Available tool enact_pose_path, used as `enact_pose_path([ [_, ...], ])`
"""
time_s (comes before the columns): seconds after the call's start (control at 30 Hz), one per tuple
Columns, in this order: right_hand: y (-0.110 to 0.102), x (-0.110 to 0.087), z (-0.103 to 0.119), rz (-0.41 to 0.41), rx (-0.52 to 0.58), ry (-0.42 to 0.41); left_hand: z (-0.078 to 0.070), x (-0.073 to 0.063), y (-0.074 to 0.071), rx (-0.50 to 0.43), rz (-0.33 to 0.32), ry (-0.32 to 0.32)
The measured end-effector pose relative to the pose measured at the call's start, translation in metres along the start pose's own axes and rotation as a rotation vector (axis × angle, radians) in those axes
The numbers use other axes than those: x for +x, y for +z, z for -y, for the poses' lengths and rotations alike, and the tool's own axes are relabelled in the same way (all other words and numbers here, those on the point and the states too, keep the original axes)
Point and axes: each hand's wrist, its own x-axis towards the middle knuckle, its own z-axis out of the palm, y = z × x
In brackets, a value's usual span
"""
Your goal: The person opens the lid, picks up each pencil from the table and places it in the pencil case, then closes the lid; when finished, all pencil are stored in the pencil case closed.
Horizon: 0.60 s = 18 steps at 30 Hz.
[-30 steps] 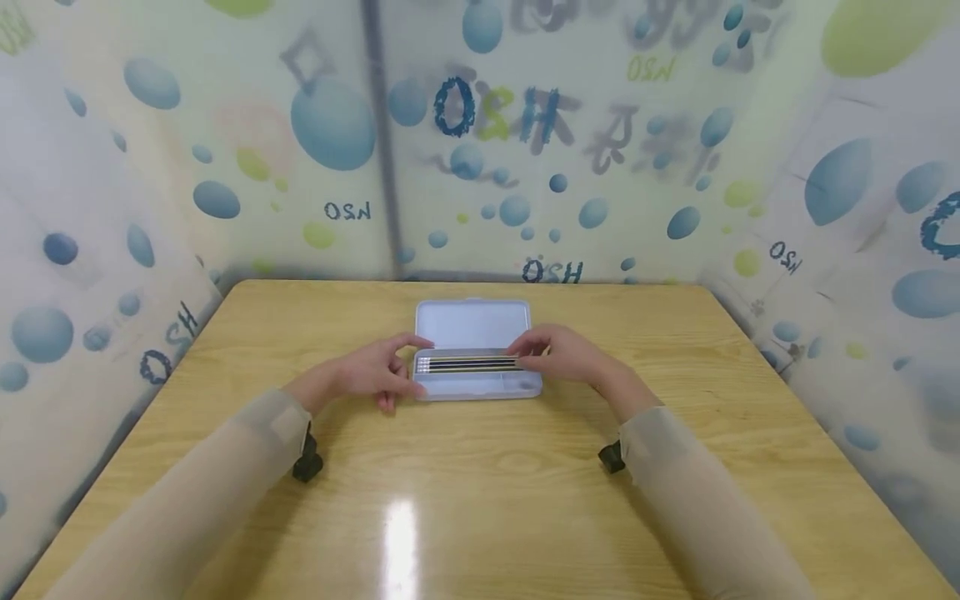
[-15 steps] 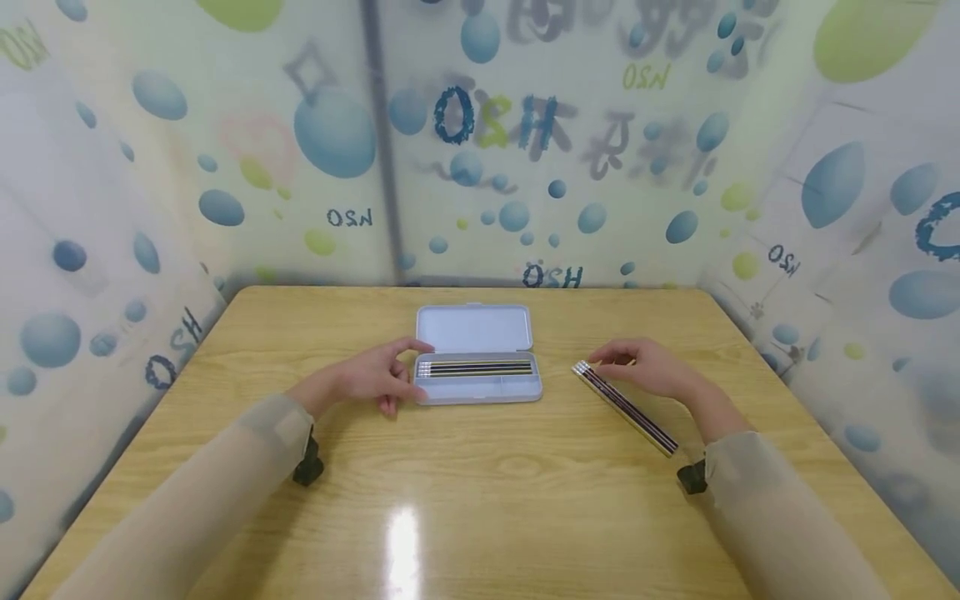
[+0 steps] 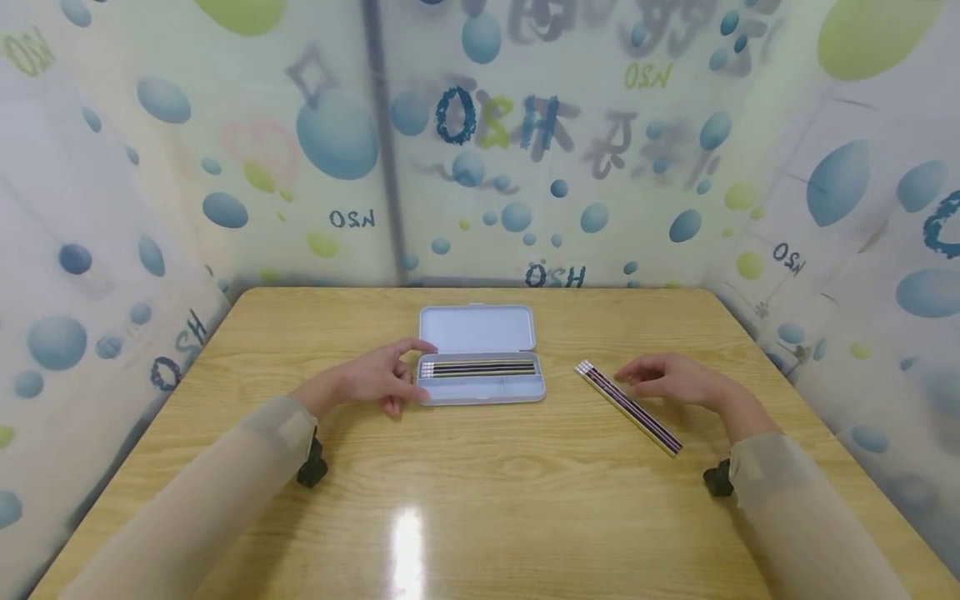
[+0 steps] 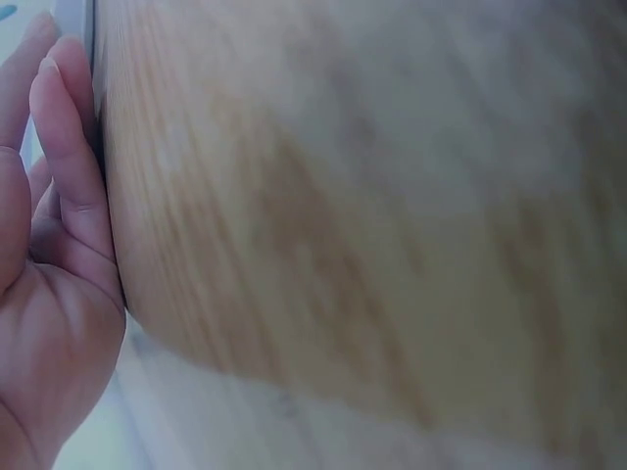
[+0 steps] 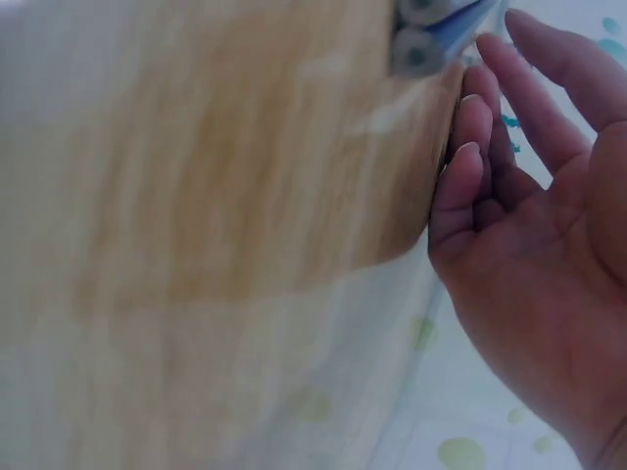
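A pale pencil case (image 3: 465, 390) lies with its lid (image 3: 477, 329) folded back on the wooden table. Several striped pencils (image 3: 483, 367) sit side by side in its rear compartment. My left hand (image 3: 375, 375) grips the case's left end, thumb at the front corner and index finger at the back corner. To the right, a bundle of dark striped pencils (image 3: 630, 408) rests slantwise on the table, eraser ends toward the case. My right hand (image 3: 678, 379) hovers just right of them, fingers loosely bent and holding nothing. Blurred pencil ends (image 5: 421, 44) show near its fingertips in the right wrist view.
The front compartment of the case has a divider (image 3: 504, 387) toward its right. Walls with printed bubbles (image 3: 337, 125) close off the back and both sides of the table (image 3: 480, 492).
My right hand has gone from the case's right end to the loose pencils, then slightly farther right, off them. Those pencils have come into sight. My left hand has stayed at the case.
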Motion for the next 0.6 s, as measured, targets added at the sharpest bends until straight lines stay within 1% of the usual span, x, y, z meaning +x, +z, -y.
enact_pose_path([
  [0.13, -0.0019, 0.0011, -0.0022, 0.040, 0.066, 0.007, 0.0007, 0.0013, -0.0006, 0.003, -0.006, 0.003],
  [0.2, -0.0026, 0.0014, -0.0028, 0.048, 0.075, 0.009, 0.0011, 0.0014, -0.0013, 0.008, -0.009, 0.004],
  [0.6, -0.0008, 0.0028, -0.0053, 0.031, 0.060, 0.019, 0.0019, 0.0014, -0.0014, 0.020, 0.001, 0.003],
])
